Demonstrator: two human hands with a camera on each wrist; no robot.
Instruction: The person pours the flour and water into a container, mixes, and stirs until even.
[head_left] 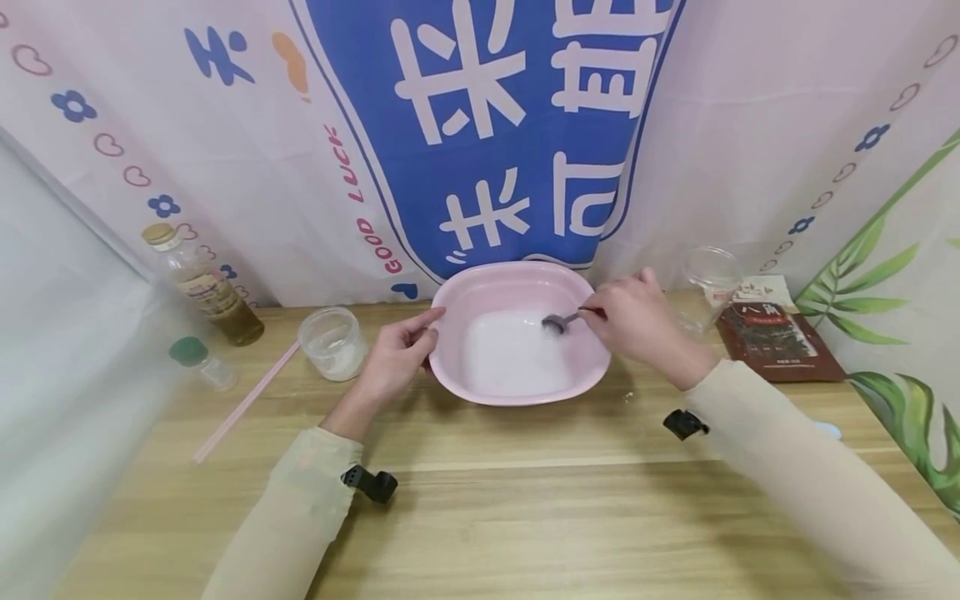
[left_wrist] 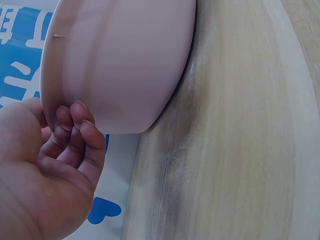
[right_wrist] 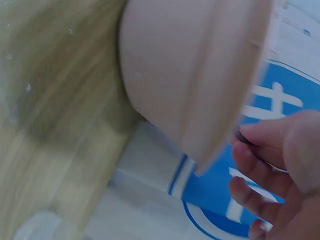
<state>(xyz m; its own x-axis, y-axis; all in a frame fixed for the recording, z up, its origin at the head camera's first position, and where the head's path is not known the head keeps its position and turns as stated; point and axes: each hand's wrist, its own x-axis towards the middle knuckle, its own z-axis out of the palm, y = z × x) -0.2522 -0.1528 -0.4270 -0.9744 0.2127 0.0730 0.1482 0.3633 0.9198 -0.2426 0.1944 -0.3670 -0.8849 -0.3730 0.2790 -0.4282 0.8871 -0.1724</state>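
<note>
A pink basin (head_left: 517, 398) stands on the table with white, milky liquid (head_left: 510, 354) in it. My left hand (head_left: 396, 354) pinches the basin's left rim between thumb and fingers; in the left wrist view the fingers (left_wrist: 90, 145) curl under that rim. Over the basin's right side, my right hand (head_left: 637, 321) grips the thin handle of a dark metal spoon (head_left: 555, 323), its bowl at the liquid's surface. In the right wrist view, thumb and forefinger pinch the handle (right_wrist: 245, 139) beside the rim; the spoon's bowl is hidden there by the basin wall.
Left of the basin are an open clear tub (head_left: 333, 343) with white contents, a pink stick (head_left: 247, 402), a green-capped small bottle (head_left: 201, 360) and an oil bottle (head_left: 213, 292). At right, a clear plastic cup (head_left: 708, 283) stands by a brown packet (head_left: 776, 337). A printed cloth hangs behind.
</note>
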